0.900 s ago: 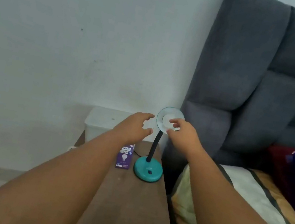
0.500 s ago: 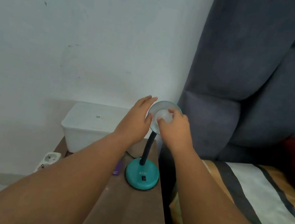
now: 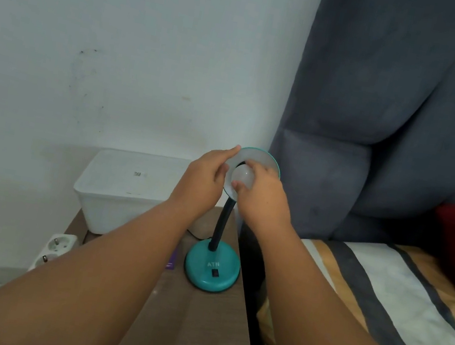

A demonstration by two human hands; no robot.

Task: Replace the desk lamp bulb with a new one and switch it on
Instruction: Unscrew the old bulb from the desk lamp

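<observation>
A teal desk lamp stands on the wooden bedside table [image 3: 200,335], with a round base [image 3: 211,268], a black gooseneck [image 3: 222,220] and a shade [image 3: 264,162] facing me. A white bulb [image 3: 242,175] sits in the middle of the shade. My right hand [image 3: 262,193] grips the bulb with its fingertips. My left hand [image 3: 204,177] holds the shade's left rim. A black switch [image 3: 214,273] shows on the base. The purple bulb box [image 3: 171,263] lies left of the base, mostly hidden under my left forearm.
A white lidded plastic box [image 3: 125,191] stands at the back of the table against the wall. A white power strip [image 3: 54,248] hangs off the table's left side. A grey padded headboard [image 3: 395,126] and a striped bed [image 3: 379,305] lie to the right.
Both hands reached forward to the lamp head. My left hand took the shade's rim and my right hand closed on the bulb. The camera moved closer and tilted down.
</observation>
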